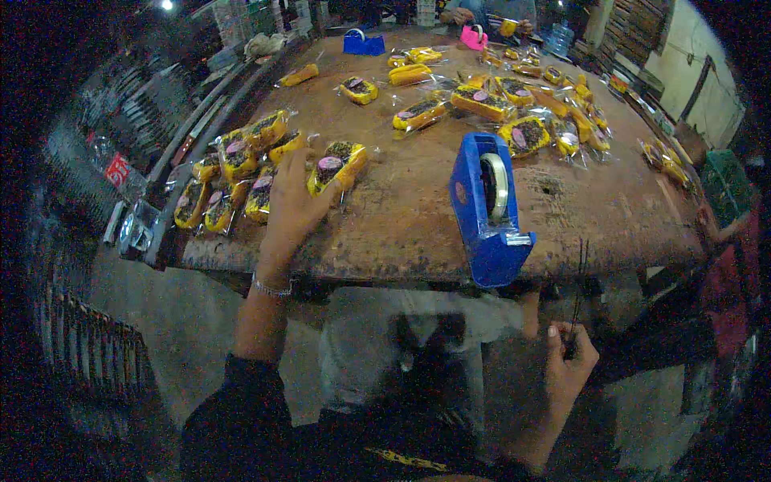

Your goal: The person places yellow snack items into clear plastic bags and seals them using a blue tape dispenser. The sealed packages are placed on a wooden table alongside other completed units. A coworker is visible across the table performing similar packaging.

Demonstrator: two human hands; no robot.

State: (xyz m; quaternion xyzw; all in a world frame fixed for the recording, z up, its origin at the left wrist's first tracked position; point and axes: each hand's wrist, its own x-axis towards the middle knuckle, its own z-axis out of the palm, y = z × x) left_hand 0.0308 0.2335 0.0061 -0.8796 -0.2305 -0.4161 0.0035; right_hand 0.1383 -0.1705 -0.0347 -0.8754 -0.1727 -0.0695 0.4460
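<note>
My left hand [295,201] reaches over the table with its fingers stretched and thumb apart. Its thumb lies against the lower left side of a clear-wrapped yellow bread roll [347,161] with dark topping and a round pink label. Left of this hand, several similar wrapped rolls [237,157] lie in a cluster, and the fingertips partly cover one. My right hand [572,361] is closed below the table's front edge around a slim dark two-pronged tool [581,277] pointing up; its exact kind is unclear. A blue tape dispenser [472,213] stands between the hands, near the front edge.
More wrapped rolls [526,136] lie in a loose heap on the wooden table [401,233], toward the right back. At the far side are a second blue dispenser [364,43] and a pink one [474,37]. Another person's hands [462,16] show beyond. A green crate [727,185] is at right.
</note>
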